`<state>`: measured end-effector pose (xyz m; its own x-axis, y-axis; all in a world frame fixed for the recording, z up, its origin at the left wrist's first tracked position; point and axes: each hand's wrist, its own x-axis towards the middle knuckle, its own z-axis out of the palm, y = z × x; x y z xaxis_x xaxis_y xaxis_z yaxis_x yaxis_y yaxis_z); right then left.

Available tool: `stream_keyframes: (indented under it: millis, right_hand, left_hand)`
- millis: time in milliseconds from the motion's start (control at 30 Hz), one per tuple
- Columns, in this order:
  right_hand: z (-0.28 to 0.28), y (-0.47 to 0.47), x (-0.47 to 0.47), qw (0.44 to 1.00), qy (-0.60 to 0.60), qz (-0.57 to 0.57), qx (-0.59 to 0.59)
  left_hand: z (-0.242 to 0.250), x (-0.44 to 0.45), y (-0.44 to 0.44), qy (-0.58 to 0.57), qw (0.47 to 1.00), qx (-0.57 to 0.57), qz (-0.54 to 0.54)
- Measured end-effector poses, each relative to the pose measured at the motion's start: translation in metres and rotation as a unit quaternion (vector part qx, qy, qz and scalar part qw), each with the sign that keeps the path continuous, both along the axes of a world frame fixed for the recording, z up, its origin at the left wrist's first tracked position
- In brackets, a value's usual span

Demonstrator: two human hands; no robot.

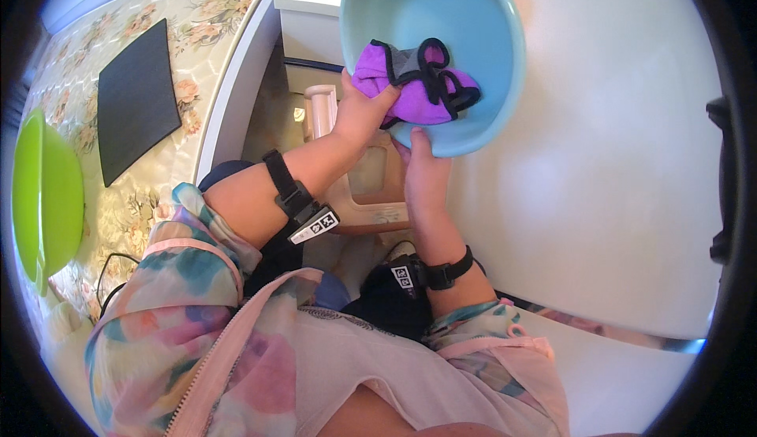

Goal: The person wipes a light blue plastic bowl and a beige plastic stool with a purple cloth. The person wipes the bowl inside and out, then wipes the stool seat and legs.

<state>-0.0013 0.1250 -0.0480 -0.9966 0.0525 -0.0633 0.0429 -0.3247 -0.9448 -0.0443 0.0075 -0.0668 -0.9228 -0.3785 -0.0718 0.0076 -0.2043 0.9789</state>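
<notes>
My left hand [364,106] grips a bunched purple cloth with black edging and a grey patch [414,91], which lies partly inside a light blue plastic basin [513,41]. The basin is tilted so that its inside faces me. My right hand [419,156] holds the basin's near rim, thumb on the rim and fingers underneath, just right of and below the cloth. Most of the left fingers are hidden behind the cloth and the basin.
At the left, a floral-covered surface [195,70] bears a dark flat mat [139,103] and a green plastic basin [62,200]. A pinkish plastic stool or frame [378,215] stands below my hands. A large white panel [591,141] rises at the right, and a white cabinet [310,23] stands ahead.
</notes>
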Motion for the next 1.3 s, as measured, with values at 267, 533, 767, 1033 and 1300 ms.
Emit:
stream_keyframes:
  millis: [267, 533, 767, 1033, 1300]
  right_hand:
    - [0.019, 0.018, -0.003, 0.999, -0.032, 0.024, -0.001]
    - [0.039, 0.033, -0.003, 0.999, -0.044, 0.025, 0.005]
    - [0.043, 0.044, -0.009, 0.997, -0.066, 0.047, 0.006]
    - [0.047, 0.083, -0.034, 0.992, -0.088, 0.001, 0.087]
    - [0.044, 0.084, -0.044, 0.967, -0.016, -0.168, 0.189]
  left_hand:
    - [0.026, -0.006, -0.011, 0.029, 0.984, -0.137, 0.106]
    - [0.038, -0.018, -0.036, 0.123, 0.906, -0.347, 0.21]
    - [0.051, -0.011, -0.041, 0.1, 0.933, -0.301, 0.17]
    - [0.049, -0.004, -0.041, -0.045, 0.986, 0.133, -0.086]
    - [0.036, -0.004, -0.031, -0.056, 0.987, 0.126, -0.08]
